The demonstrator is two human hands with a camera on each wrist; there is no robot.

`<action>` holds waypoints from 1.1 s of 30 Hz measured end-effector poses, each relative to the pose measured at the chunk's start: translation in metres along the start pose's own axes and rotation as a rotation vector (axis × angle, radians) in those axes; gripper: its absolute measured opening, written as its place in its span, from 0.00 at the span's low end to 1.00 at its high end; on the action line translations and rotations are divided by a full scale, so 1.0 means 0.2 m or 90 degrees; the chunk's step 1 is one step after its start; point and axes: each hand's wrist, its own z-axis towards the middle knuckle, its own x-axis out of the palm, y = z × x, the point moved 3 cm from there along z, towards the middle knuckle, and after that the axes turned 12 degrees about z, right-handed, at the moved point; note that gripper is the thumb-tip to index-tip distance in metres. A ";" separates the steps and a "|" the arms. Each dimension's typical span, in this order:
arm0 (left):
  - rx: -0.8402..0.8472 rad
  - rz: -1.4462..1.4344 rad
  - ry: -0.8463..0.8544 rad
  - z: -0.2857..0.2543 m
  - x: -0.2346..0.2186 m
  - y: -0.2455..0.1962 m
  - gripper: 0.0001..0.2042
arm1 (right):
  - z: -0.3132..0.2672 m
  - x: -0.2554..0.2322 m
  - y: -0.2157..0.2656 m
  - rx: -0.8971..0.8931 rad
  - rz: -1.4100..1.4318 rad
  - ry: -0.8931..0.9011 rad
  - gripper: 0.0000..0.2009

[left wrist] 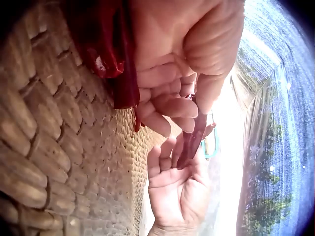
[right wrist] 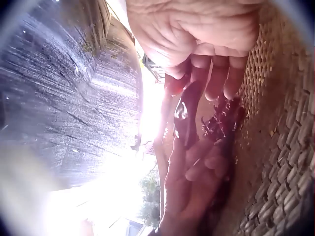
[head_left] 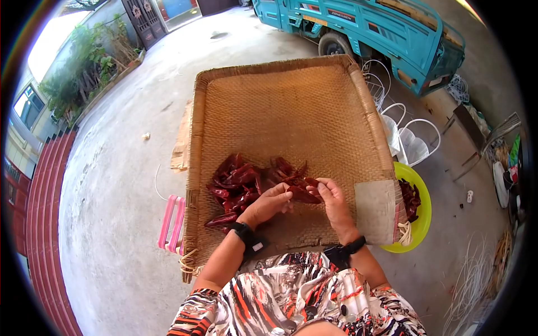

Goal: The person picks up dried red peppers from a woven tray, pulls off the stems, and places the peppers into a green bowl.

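Observation:
A dried red chili pepper (head_left: 303,195) stretches between the two hands above the woven tray (head_left: 274,106). My left hand (head_left: 265,206) pinches one end between thumb and fingers. At the other end, my right hand (head_left: 337,210) has its thumb and fingertips closed on the pepper. In the right wrist view the chili (right wrist: 184,118) looks glossy and dark, spanning from one hand to the other. A heap of red chili peppers (head_left: 238,182) lies on the tray beside and beyond the left hand.
A yellow-green basin (head_left: 423,224) with more chilies stands right of the tray. Beneath the tray's left side is a pink-striped stool (head_left: 172,223). White baskets (head_left: 414,147) sit at the right, and a turquoise cargo tricycle (head_left: 386,39) is parked behind.

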 end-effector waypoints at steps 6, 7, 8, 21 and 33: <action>0.028 0.043 0.009 0.00 0.01 0.00 0.07 | 0.02 0.06 -0.07 -0.076 -0.185 0.045 0.10; 0.031 0.027 0.011 0.00 0.01 0.01 0.08 | 0.02 0.05 -0.08 -0.086 -0.208 0.038 0.09; 0.026 0.031 0.005 0.00 0.01 0.01 0.09 | 0.02 0.05 -0.07 -0.104 -0.235 0.036 0.09; -0.021 0.051 -0.017 -0.02 0.01 -0.03 0.10 | -0.05 0.12 0.00 -0.104 -0.221 0.083 0.10; 0.018 0.029 -0.002 -0.01 0.02 0.00 0.12 | -0.04 -0.08 0.05 0.024 0.061 -0.044 0.08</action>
